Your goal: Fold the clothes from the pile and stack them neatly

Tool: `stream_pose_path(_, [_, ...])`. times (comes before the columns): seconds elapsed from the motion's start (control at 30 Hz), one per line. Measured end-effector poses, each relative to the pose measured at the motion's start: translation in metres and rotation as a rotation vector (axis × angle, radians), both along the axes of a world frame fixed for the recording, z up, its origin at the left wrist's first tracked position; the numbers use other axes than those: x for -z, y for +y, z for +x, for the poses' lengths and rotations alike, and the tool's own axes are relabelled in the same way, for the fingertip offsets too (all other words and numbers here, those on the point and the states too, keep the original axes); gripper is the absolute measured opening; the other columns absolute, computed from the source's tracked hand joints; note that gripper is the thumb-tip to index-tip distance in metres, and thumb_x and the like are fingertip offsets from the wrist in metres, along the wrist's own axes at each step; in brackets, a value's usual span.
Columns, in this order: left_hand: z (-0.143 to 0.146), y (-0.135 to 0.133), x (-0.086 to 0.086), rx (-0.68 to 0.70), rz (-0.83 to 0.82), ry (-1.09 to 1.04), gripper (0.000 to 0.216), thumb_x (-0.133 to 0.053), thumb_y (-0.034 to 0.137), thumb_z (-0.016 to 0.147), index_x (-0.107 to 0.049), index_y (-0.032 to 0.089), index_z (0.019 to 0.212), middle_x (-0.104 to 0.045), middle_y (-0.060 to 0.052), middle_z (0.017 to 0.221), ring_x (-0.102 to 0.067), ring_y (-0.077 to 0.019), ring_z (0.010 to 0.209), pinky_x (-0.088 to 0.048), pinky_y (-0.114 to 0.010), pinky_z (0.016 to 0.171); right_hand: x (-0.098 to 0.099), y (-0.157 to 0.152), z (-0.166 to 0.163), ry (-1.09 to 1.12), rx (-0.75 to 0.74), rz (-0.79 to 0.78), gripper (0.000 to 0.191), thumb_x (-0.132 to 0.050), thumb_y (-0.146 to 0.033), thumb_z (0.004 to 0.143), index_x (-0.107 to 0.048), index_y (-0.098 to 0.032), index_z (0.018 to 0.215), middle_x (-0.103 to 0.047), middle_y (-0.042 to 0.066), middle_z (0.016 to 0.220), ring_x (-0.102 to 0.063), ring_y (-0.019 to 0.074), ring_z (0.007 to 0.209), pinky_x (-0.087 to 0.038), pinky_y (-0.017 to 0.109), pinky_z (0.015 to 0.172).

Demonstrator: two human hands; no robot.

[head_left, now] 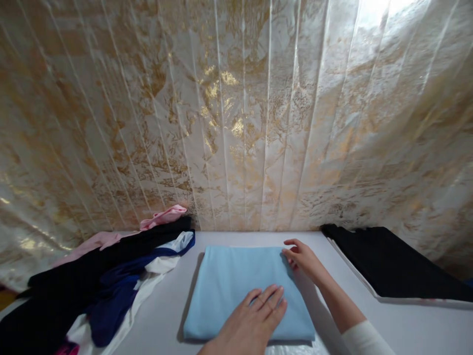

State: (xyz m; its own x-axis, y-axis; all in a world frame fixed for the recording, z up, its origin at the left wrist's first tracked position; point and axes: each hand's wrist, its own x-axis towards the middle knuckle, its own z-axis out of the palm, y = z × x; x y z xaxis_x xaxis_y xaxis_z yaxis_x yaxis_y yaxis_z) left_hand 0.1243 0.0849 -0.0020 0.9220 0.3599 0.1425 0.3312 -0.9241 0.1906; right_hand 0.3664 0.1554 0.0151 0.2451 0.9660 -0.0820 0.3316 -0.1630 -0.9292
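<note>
A light blue cloth (221, 281), folded into a neat rectangle, lies flat on the white table in front of me. My left hand (254, 318) rests palm down on its lower middle part, fingers stretched out. At the far right corner of the cloth is my right hand (300, 257), its fingers slightly bent and apart, touching or just beside the edge. A white sleeve (365, 337) covers the right forearm.
On the left lies a loose heap of clothes: black (74, 276), dark blue (118, 296), white and pink (164, 217) pieces. A folded black garment (399, 266) with pale cloth beneath it sits at right. A shiny gold-patterned curtain (236, 118) hangs behind the table (166, 310).
</note>
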Motion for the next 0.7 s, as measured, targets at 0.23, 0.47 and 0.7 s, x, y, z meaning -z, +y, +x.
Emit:
stream_pose_path(0.23, [0.002, -0.005, 0.008, 0.002, 0.058, -0.026, 0.065, -0.035, 0.027, 0.101, 0.003, 0.02, 0.153, -0.008, -0.007, 0.157, -0.015, -0.0231, 0.145, -0.026, -0.041, 0.114, -0.008, -0.002, -0.002, 0.077, -0.048, -0.087, 0.049, -0.066, -0.032, 0.073, -0.056, -0.014, 0.118, -0.056, -0.005, 0.053, -0.055, 0.0128, 0.047, -0.038, 0.02, 0.039])
stream_pose_path(0.47, [0.003, -0.008, 0.009, -0.015, 0.161, -0.02, 0.06, -0.036, 0.025, 0.101, -0.007, 0.015, 0.153, -0.012, -0.009, 0.157, -0.016, -0.0226, 0.145, -0.028, -0.038, 0.112, -0.008, -0.005, -0.01, 0.153, -0.102, -0.04, 0.049, -0.068, -0.033, 0.068, -0.064, -0.016, 0.114, -0.051, -0.007, 0.051, -0.045, 0.0089, 0.044, -0.029, 0.019, 0.041])
stream_pose_path(0.7, [0.003, -0.01, 0.007, -0.025, 0.066, -0.019, 0.058, -0.033, 0.027, 0.102, -0.008, 0.019, 0.153, -0.007, -0.008, 0.158, -0.01, -0.0229, 0.146, -0.02, -0.043, 0.115, -0.005, -0.007, -0.016, 0.295, -0.169, 0.074, 0.054, -0.063, -0.028, 0.061, -0.062, -0.017, 0.113, -0.068, 0.001, 0.079, -0.061, 0.0145, 0.07, -0.045, 0.023, 0.063])
